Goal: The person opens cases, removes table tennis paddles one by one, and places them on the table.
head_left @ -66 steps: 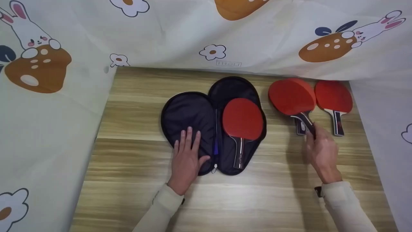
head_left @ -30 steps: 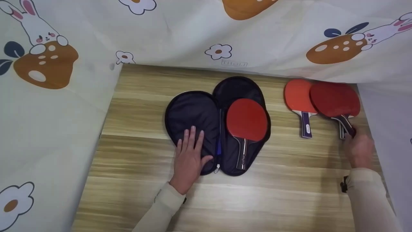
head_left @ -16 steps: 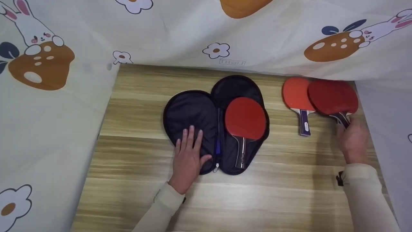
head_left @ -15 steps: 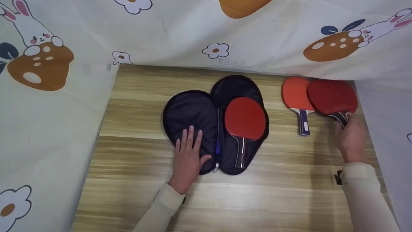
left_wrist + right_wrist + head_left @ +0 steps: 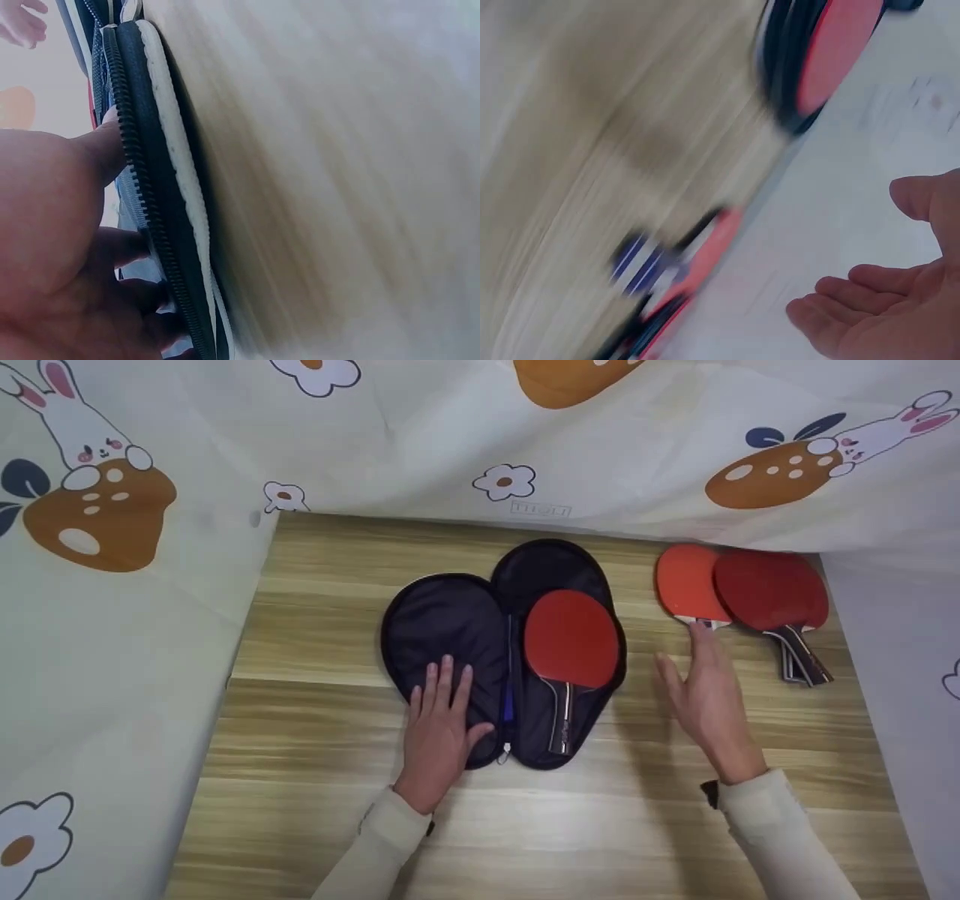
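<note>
My left hand (image 5: 435, 742) rests with spread fingers on the left half of a black zip-up table tennis bat case (image 5: 442, 619), which lies unfolded. On the case's right half lies a red bat (image 5: 571, 637), handle towards me. In the left wrist view the zip edge (image 5: 139, 150) runs past my fingers. My right hand (image 5: 712, 705) holds nothing and hovers with extended fingers over the handle of an orange-red bat (image 5: 686, 581), covering most of it. Beside that, a dark red bat (image 5: 772, 589) lies on top of another bat, whose handle peeks out beneath.
A wood-grain tabletop (image 5: 315, 735) carries everything. Patterned cloth (image 5: 420, 442) rises along its back and left edge, and a pale cloth (image 5: 885, 637) borders the right. The case's zip pull (image 5: 505, 751) hangs at its front. The right wrist view is blurred.
My right hand carried the dark red bat rightwards, laid it on the far-right bat, let go, and moved left to the orange-red bat. My left hand stayed on the case.
</note>
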Demonstrator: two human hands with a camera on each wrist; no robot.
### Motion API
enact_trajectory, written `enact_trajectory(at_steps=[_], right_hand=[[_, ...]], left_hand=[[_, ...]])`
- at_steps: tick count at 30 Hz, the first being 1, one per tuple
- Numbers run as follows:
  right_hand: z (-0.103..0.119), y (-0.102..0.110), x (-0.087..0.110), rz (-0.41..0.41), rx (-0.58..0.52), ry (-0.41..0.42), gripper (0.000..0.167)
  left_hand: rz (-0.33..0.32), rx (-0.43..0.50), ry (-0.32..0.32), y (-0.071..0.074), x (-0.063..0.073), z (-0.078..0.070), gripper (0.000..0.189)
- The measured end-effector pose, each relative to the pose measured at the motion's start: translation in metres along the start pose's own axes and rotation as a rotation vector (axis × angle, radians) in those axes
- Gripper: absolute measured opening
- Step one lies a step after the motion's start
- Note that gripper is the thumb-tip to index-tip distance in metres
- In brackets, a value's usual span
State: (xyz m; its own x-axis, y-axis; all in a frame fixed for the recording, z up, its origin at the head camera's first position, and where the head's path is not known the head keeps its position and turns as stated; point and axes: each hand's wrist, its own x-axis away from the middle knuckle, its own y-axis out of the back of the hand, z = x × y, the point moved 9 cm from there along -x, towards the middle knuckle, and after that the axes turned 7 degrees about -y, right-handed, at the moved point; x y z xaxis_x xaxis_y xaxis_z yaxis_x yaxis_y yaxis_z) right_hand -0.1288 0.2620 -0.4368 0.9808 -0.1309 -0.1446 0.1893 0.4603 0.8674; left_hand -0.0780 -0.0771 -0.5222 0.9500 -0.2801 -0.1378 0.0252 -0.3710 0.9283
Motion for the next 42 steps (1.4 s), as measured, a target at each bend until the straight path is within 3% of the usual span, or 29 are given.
enact_trajectory(at_steps=[8, 15, 22, 30, 42], right_hand=[[0.044, -0.059, 0.055, 0.253, 0.087, 0.033, 0.086], [0.063, -0.102, 0.092, 0.327, 0.191, 0.075, 0.095], [0.076, -0.118, 0.109, 0.254, 0.269, 0.137, 0.096], [0.082, -0.123, 0.114, 0.148, 0.365, 0.198, 0.088], [0.086, -0.114, 0.116, 0.083, 0.239, 0.227, 0.069]], left_hand=[[0.01, -0.014, 0.009, -0.001, 0.001, 0.001, 0.086], [0.013, -0.021, 0.005, -0.001, 0.001, 0.001, 0.086], [0.01, -0.018, 0.007, -0.001, 0.002, 0.002, 0.086], [0.006, -0.031, -0.001, 0.004, -0.001, 0.0, 0.086], [0.022, -0.02, 0.006, 0.003, -0.003, 0.0, 0.085]])
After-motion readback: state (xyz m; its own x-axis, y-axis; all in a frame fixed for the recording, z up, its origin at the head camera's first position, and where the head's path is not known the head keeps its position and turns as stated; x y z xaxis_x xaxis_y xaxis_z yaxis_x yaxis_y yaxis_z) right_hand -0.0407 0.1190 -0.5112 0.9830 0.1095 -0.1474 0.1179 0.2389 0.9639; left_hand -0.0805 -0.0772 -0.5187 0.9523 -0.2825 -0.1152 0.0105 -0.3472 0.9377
